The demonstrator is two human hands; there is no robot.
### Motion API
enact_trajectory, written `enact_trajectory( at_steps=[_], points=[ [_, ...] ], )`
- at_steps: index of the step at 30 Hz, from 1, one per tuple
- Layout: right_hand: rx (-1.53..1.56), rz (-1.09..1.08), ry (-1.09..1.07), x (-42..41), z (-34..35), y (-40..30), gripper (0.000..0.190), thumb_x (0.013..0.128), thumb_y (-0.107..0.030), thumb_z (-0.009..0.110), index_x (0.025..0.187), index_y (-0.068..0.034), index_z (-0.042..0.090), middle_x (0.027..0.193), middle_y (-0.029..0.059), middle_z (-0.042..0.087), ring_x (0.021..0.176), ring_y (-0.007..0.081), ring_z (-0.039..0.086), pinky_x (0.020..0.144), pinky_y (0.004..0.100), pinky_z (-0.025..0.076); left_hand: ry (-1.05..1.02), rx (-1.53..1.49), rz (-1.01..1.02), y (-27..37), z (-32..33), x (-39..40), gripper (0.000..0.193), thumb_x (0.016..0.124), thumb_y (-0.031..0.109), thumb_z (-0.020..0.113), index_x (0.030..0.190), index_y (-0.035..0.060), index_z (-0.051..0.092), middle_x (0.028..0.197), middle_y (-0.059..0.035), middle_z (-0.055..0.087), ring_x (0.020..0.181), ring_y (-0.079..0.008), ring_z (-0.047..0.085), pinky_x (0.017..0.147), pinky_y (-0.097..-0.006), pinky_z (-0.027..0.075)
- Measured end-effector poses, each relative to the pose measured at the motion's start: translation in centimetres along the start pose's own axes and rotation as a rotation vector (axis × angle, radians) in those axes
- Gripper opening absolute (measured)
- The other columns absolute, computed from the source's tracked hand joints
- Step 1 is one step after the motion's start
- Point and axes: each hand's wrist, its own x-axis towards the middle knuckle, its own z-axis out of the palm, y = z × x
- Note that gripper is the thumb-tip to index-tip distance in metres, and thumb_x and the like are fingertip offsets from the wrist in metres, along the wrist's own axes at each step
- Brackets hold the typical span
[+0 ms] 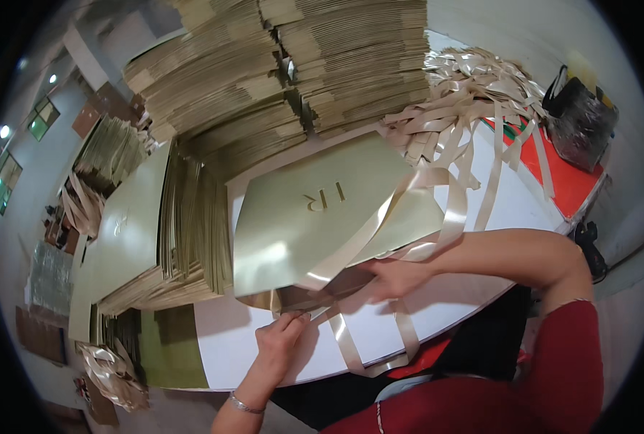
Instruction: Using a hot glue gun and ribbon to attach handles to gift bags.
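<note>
A pale gold paper gift bag (284, 228) lies flat before me, its mouth towards me and slightly parted. It bears embossed gold lettering. My left hand (281, 336) pinches the near rim of the mouth between thumb and fingers. Blurred by motion, my right hand (403, 276) is at the right part of the mouth, its fingertips partly hidden under the bag's upper panel. I cannot tell whether they grip anything. One satin ribbon handle (376, 222) loops over the upper panel and past my right wrist. Another ribbon (346, 336) hangs over the table's front edge.
The white tabletop (235, 347) carries tall stacks of folded gold bags (354, 59) at the back. More bags (132, 222) are piled at the left. A heap of satin ribbons (446, 103) spreads at the back right, near a red sheet (560, 168) and a plastic-wrapped dark object (582, 125).
</note>
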Motion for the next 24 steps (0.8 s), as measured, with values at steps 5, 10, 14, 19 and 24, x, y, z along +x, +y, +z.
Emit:
enact_trajectory(
  at_steps=[5,10,14,19,24],
  points=[
    [-0.491,0.039,-0.190,-5.6,-8.3,-1.3,0.042,0.071,-0.009,0.058,0.112,-0.001,0.056,0.109,0.0175,0.059,0.113,0.0352,0.050,0.101,0.0402,0.035,-0.105,0.023,0.074,-0.3,-0.8,-0.5,0.028,0.066,0.001,0.069,0.093,0.0056,0.065,0.093,-0.0100,0.065,0.072,-0.0257,0.066,0.058,-0.0308,0.054],
    [-1.320,-0.284,-0.253,-6.2,-8.7,4.2,0.039,0.067,-0.014,0.058,0.103,0.000,0.056,0.106,0.0161,0.057,0.104,0.0334,0.054,0.097,0.0457,0.038,0.085,0.027,0.122,-0.1,2.1,3.1,0.023,0.070,0.007,0.066,0.092,0.0104,0.063,0.094,-0.0040,0.064,0.060,-0.0195,0.063,0.049,-0.0281,0.049],
    [-1.114,-0.011,0.123,-4.0,-7.6,0.3,0.062,0.064,-0.026,0.062,0.120,-0.002,0.052,0.126,0.0133,0.049,0.121,0.0308,0.040,0.102,0.0448,0.033,0.071,0.136,0.037,0.8,3.3,3.7,0.021,0.074,0.008,0.067,0.094,0.0098,0.063,0.096,-0.0076,0.063,0.061,-0.0223,0.063,0.049,-0.0301,0.049],
    [-0.831,-0.150,0.281,-0.5,-10.0,-4.6,0.060,0.075,-0.031,0.059,0.129,-0.007,0.049,0.117,0.0107,0.054,0.112,0.0259,0.049,0.098,0.0376,0.038,0.073,0.000,-0.053,1.4,3.5,4.4,0.022,0.077,0.009,0.066,0.099,0.0092,0.064,0.099,-0.0091,0.062,0.063,-0.0238,0.063,0.054,-0.0330,0.051],
    [-0.274,0.396,-0.067,8.8,-16.0,-4.4,0.074,0.075,-0.034,0.067,0.135,0.000,0.041,0.129,0.0145,0.052,0.110,0.0256,0.053,0.095,0.0315,0.040,0.081,0.012,-0.089,0.8,4.5,3.6,0.020,0.080,0.010,0.065,0.100,0.0088,0.064,0.104,-0.0093,0.063,0.067,-0.0249,0.064,0.055,-0.0340,0.051]
  ],
)
